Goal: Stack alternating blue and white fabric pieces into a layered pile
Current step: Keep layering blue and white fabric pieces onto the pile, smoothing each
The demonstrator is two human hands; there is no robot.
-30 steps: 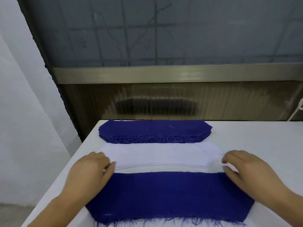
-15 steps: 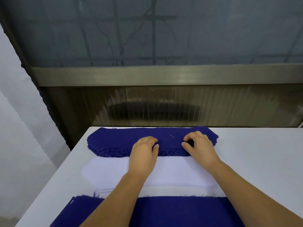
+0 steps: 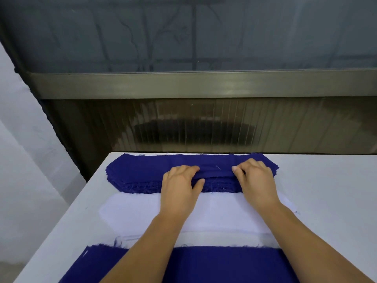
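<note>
The blue pile lies along the table's far edge, long axis left to right. Left hand and right hand, palms down, pinch its top piece into a ridge.

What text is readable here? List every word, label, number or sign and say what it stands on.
None: no readable text anywhere in this view.
Blue fabric stack: plain, no label.
White fabric stack: plain.
Near layered pile: plain.
Table: unmarked.
Window pane: only faint lines, no lettering.
</note>
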